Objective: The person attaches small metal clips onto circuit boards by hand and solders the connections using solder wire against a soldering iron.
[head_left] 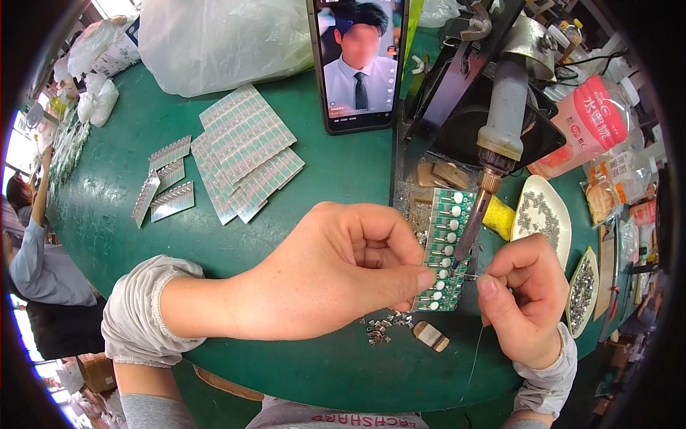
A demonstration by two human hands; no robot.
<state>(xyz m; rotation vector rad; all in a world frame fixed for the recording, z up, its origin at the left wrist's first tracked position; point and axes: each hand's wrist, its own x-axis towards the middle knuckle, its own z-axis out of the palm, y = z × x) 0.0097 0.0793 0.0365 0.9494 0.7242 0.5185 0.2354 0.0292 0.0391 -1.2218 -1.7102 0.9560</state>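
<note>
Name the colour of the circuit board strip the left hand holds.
Green, with white round parts; circuit board strip, left hand, head view.

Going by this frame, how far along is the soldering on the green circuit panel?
Done: most rows of the green circuit panel already carry white round parts. In hand: the left hand pinches the panel's edge under the fixed soldering iron's tip, while the right hand feeds thin solder wire to it. Left: stacked green panel sheets lie further back, untouched.
</note>
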